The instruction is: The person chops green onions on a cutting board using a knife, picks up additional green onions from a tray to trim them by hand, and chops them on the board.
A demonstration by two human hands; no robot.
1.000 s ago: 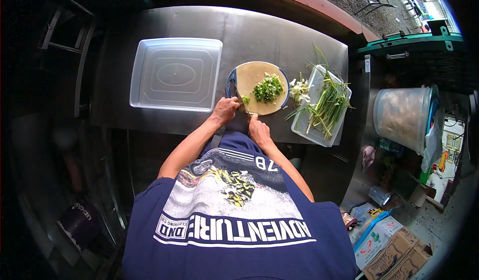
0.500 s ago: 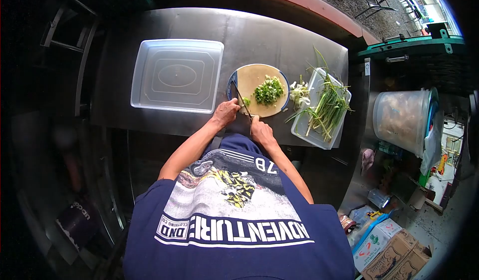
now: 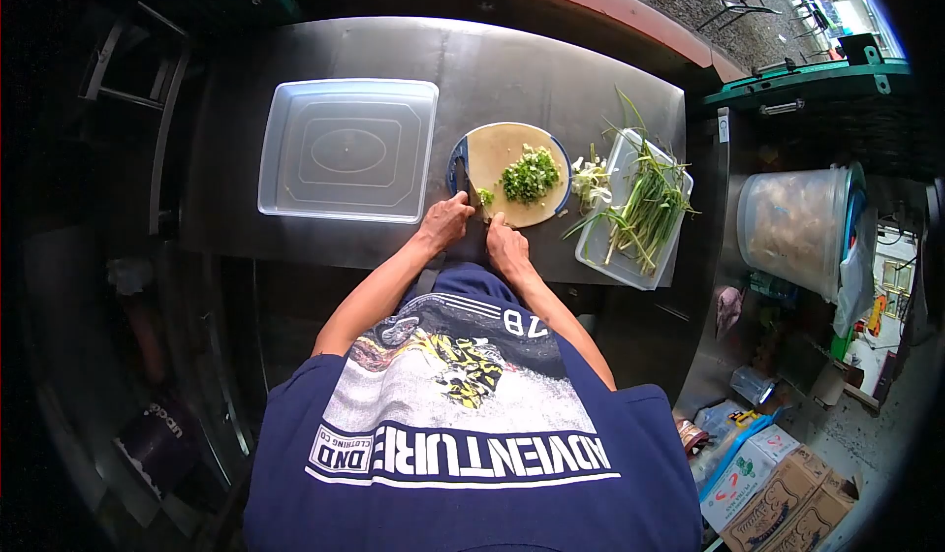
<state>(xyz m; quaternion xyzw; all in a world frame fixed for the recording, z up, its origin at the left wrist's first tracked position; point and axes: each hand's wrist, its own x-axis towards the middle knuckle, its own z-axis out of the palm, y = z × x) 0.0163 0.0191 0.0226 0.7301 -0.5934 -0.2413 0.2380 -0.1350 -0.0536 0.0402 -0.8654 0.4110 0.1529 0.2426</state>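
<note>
On your bench (image 3: 226,178), the clear container (image 3: 345,149) is leftmost. Your left hand (image 3: 446,221) has its grip curled shut at the round board (image 3: 492,149), its contents hidden, the knife (image 3: 462,175) blade beside it. Your right hand (image 3: 508,247) grasps the knife at the near edge. Chopped greens (image 3: 531,175) lie rightward, then white stalks (image 3: 591,180), and long green onions (image 3: 645,208) across a tray (image 3: 593,244).

A table (image 3: 345,48) bears a large tray (image 3: 394,109), board (image 3: 490,149), scallions (image 3: 589,183) and small tray (image 3: 595,244).
</note>
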